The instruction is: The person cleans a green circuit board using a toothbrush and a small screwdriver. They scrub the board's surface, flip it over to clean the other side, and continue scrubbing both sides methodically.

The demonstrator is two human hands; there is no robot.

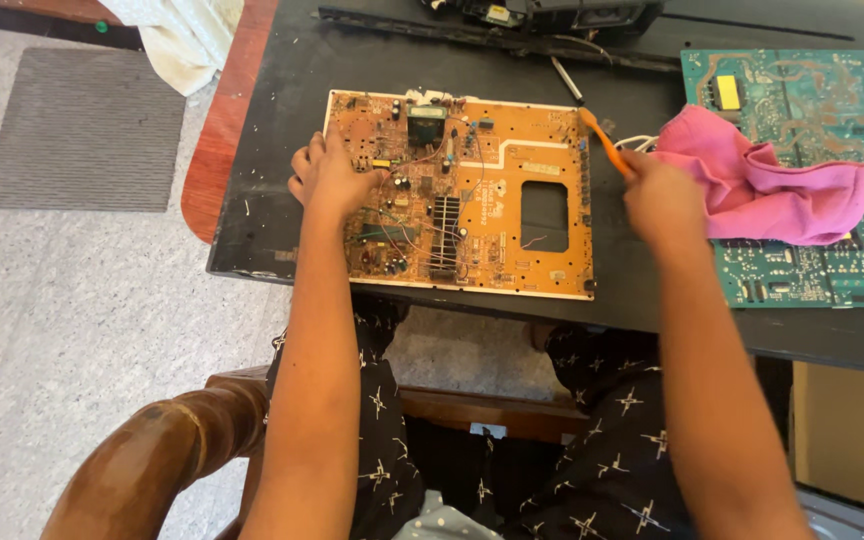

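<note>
A large orange-brown circuit board (497,185) lies flat on the black table (272,215), with small parts, wires and a rectangular cut-out. My left hand (330,175) rests on the board's left edge, fingers curled over it. My right hand (660,200) is just right of the board and grips a thin orange tool (604,140) whose tip points up-left over the board's right edge. The hand is blurred.
A pink cloth (772,185) lies on a green circuit board (802,170) at the right. A screwdriver (566,78) and dark gear sit at the table's back. A wooden chair arm (152,455) is at my lower left; a grey mat (82,125) lies on the floor.
</note>
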